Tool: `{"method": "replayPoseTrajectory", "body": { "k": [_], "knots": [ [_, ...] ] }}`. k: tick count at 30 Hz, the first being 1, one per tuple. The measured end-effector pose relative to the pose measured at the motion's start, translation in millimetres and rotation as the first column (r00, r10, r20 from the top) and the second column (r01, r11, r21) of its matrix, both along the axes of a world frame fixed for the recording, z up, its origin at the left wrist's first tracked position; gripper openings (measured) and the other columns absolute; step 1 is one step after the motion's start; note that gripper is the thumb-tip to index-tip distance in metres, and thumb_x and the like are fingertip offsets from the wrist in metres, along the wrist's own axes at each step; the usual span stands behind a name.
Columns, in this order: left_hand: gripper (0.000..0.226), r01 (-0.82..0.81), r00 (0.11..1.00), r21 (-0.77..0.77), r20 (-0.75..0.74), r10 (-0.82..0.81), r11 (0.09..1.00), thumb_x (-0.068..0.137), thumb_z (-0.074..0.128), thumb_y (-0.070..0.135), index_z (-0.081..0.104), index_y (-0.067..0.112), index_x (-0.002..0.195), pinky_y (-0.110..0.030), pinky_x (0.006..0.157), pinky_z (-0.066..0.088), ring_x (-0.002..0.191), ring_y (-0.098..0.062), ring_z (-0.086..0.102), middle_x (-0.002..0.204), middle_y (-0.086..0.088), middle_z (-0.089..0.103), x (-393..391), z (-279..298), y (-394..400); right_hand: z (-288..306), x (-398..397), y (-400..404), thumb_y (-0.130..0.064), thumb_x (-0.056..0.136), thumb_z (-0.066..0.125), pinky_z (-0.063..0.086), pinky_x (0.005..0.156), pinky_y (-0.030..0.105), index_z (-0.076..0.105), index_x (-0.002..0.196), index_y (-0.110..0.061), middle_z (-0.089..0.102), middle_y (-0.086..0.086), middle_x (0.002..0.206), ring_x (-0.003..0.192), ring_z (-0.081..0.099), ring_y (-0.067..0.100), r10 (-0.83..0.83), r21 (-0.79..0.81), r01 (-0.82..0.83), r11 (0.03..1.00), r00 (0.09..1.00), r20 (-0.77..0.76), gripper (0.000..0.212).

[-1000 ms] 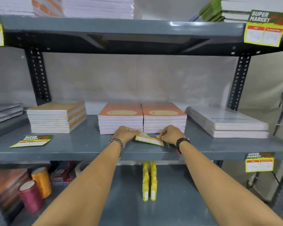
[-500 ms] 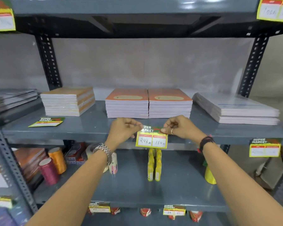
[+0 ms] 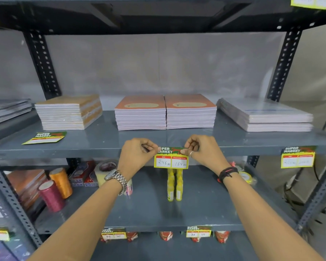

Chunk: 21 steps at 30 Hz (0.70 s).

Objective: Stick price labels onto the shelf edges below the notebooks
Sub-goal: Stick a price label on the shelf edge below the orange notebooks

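**Pressing the price label onto the shelf edge**

While you hold the price label [image 3: 171,160] by its top corners, it sits on the front of the shelf edge [image 3: 83,154], right below the two orange notebook stacks [image 3: 165,112]. Your left hand [image 3: 137,155] pinches the top left corner, and your right hand [image 3: 201,150] pinches the top right corner. Both grips are pressed together on the label.

It looks like thin, light paper. It will likely bend, and it could crease or stick crooked. So hold only the corners, and rub the green top strip flat.

Both arms reach forward, wrists level, knuckles up, one fist on each side.

One more label [image 3: 44,137] lies flat on the shelf, near the brown notebook stack [image 3: 68,112]. Another label [image 3: 297,157] hangs on the edge, far right.
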<state>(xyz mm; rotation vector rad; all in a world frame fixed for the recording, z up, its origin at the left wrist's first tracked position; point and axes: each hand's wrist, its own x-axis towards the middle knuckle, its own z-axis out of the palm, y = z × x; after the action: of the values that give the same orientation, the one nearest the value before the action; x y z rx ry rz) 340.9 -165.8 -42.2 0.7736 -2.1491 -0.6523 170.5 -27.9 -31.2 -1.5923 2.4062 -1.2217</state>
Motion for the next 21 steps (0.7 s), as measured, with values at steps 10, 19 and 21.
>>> {"method": "replayPoseTrajectory", "body": {
  "k": [10, 19, 21],
  "knots": [
    [0.024, -0.075, 0.992, -0.131, 0.092, 0.087, 0.989, 0.069, 0.076, 0.045, 0.062, 0.026, 0.064, -0.025, 0.054, 0.046, 0.063, -0.003, 0.060, 0.065, 0.011, 0.066, 2, 0, -2, -5, 11, -6, -0.028, 0.076, 0.072, 0.038, 0.065, 0.029, 0.057, 0.081, -0.017, 0.054, -0.003, 0.082, 0.085, 0.049, 0.017, -0.101, -0.011, 0.101, 0.995, 0.965, -0.242, 0.018],
    [0.042, 0.239, 0.941, -0.490, 0.331, -0.075, 0.838, 0.095, 0.043, 0.041, 0.045, 0.029, 0.135, -0.036, 0.113, 0.022, 0.139, -0.014, 0.030, 0.147, 0.005, 0.041, -17, -21, -6, -25, 20, -22, -0.063, 0.071, 0.061, 0.040, 0.089, 0.035, 0.061, 0.106, -0.017, 0.067, 0.002, 0.107, 0.103, 0.058, 0.022, -0.187, -0.115, 0.169, 0.979, 0.966, -0.176, 0.058],
    [0.040, 0.221, 0.953, -0.471, 0.289, -0.087, 0.854, 0.096, 0.044, 0.039, 0.047, 0.028, 0.134, -0.035, 0.113, 0.027, 0.137, -0.012, 0.034, 0.144, 0.006, 0.045, -20, -27, -9, -24, 20, -22, -0.062, 0.070, 0.065, 0.040, 0.089, 0.034, 0.062, 0.104, -0.017, 0.069, 0.001, 0.106, 0.101, 0.059, 0.021, -0.197, -0.143, 0.175, 0.974, 0.968, -0.154, 0.056]
  ]
}}
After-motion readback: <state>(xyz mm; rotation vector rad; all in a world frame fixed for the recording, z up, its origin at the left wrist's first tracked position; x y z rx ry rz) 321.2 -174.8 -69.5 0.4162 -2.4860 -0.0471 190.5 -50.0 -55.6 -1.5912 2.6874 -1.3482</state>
